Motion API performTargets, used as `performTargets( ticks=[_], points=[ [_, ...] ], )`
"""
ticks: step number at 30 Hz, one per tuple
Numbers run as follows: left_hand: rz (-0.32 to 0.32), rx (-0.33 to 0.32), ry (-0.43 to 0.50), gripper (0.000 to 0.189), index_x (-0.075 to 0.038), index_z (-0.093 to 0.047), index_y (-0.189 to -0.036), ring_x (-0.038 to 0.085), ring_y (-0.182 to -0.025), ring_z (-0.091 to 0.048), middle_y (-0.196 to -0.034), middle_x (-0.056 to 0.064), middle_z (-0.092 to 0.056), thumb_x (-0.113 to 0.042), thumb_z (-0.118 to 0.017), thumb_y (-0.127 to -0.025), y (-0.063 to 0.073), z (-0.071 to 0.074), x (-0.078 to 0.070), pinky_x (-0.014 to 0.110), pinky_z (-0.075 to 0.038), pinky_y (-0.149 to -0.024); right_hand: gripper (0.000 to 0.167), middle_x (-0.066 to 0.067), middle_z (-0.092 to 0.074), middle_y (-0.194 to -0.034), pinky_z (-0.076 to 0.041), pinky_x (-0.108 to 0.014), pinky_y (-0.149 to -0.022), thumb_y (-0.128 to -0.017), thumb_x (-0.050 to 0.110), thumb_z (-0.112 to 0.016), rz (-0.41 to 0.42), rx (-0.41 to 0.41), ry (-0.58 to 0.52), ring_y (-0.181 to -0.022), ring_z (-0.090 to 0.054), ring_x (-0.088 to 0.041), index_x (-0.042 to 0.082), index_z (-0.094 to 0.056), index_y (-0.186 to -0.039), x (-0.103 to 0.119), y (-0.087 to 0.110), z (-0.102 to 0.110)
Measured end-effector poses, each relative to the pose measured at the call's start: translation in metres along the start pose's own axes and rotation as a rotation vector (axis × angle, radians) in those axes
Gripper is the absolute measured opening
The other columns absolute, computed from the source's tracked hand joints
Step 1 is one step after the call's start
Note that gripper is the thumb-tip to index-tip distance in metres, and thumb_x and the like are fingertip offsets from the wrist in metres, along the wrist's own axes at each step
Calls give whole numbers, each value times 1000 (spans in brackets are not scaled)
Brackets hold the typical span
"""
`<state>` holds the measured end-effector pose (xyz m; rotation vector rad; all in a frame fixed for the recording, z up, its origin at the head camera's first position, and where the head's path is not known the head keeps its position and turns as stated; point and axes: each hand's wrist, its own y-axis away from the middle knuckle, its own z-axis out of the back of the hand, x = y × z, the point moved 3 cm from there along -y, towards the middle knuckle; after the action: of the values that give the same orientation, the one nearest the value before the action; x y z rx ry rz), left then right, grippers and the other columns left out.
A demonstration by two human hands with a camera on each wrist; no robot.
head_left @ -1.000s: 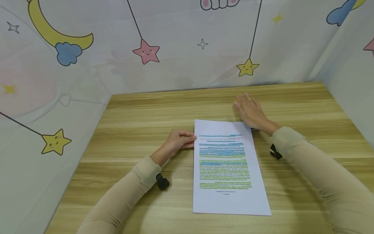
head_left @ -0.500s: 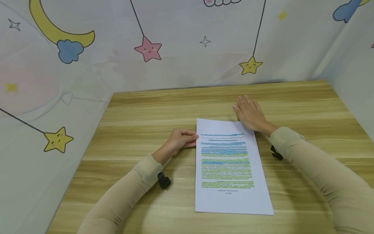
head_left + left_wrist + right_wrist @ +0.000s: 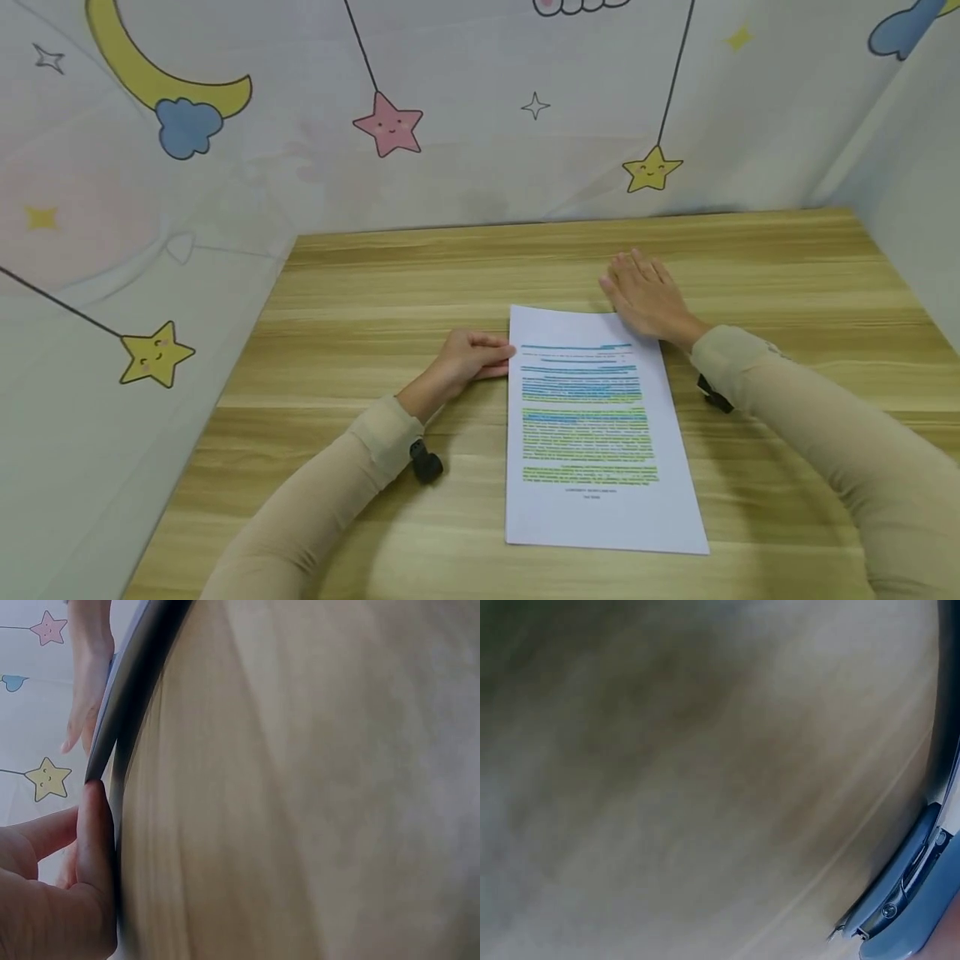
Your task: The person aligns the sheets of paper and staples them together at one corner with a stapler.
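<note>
A stack of white printed sheets [image 3: 607, 521] lies on the table, its text striped with blue and green highlighter. At the left edge of the stack, my left hand [image 3: 468, 362] pinches the sheets between thumb and fingers; the left wrist view shows this thumb-side grip [image 3: 94, 825] close up. My right hand [image 3: 647, 296] lies with straight fingers over the far right corner, palm down. Beneath it, the right wrist view shows a blue stapler [image 3: 904, 889] at the sheets' edge. The hand hides the stapler in the head view.
The wood-grain table [image 3: 360, 308] extends around the stack on every side. Behind and beside it hangs a white cloth [image 3: 465, 167] printed with stars, a moon and clouds. Black wrist cameras [image 3: 426, 462] sit under both forearms.
The right palm has settled slightly lower over the corner, covering a dark bit of the stapler visible a second ago. The left hand keeps its pinch; the head view has shifted slightly.
</note>
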<state>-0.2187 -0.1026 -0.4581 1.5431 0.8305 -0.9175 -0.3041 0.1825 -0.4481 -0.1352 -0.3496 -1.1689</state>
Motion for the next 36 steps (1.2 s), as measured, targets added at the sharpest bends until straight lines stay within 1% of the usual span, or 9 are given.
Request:
performTargets(
  ticks=[4,8,13,16,21,27,30,36],
  points=[
    [-5,1,7,23,14,-67,-112,18,-74,-71,-100,20,-71,6,-68,-91,-2,-1,0,29,-61,-73,80,-23,-4,-163,11,-52,-120,-105,57,-5,-13,-20,20,-150,6,-38,-4,-12,-157,1,0,0],
    [10,-3,6,22,15,-67,-111,18,-74,-71,-98,20,-71,8,-68,-91,1,0,3,29,-61,-73,81,-23,-7,-163,10,-54,-120,-104,58,-7,-21,-37,43,-150,2,-40,-2,-13,-157,4,0,-4],
    [28,4,-3,20,14,-68,-109,19,-75,-72,-97,20,-71,8,-68,-90,5,2,5,30,-61,-74,82,-22,-9,-163,12,-54,-119,-103,61,-10,-29,-29,84,-150,1,-41,0,-12,-158,6,1,-10],
    [23,14,-1,20,15,-67,-109,19,-75,-72,-97,20,-71,9,-68,-90,5,1,5,30,-61,-74,82,-22,-8,-164,14,-54,-119,-103,61,-11,-28,-28,102,-150,1,-41,0,-10,-158,5,1,-10],
    [22,24,11,21,16,-66,-110,19,-75,-72,-97,21,-71,10,-67,-90,1,-1,0,30,-61,-74,83,-21,-6,-164,14,-54,-119,-103,62,-12,-37,-43,111,-150,2,-41,1,-8,-159,4,-2,-6],
    [31,32,-17,22,15,-66,-111,18,-74,-72,-99,21,-71,8,-67,-91,-2,-2,-9,29,-61,-74,85,-21,-9,-164,15,-54,-118,-102,64,-13,-38,-68,130,-150,1,-41,2,-9,-159,-1,-8,-3],
    [38,34,-26,20,14,-67,-110,18,-73,-72,-98,21,-72,8,-67,-91,-2,-1,-9,30,-61,-74,85,-21,-8,-164,16,-54,-118,-102,65,-13,-43,-48,142,-150,2,-41,2,-7,-159,-1,-8,-5],
    [53,26,-16,17,14,-68,-107,19,-72,-72,-95,20,-72,8,-67,-91,3,-1,-4,30,-61,-73,86,-21,-4,-164,13,-59,-117,-101,66,-12,-22,-10,182,-149,4,-42,4,-4,-160,1,-3,-15]
  ],
)
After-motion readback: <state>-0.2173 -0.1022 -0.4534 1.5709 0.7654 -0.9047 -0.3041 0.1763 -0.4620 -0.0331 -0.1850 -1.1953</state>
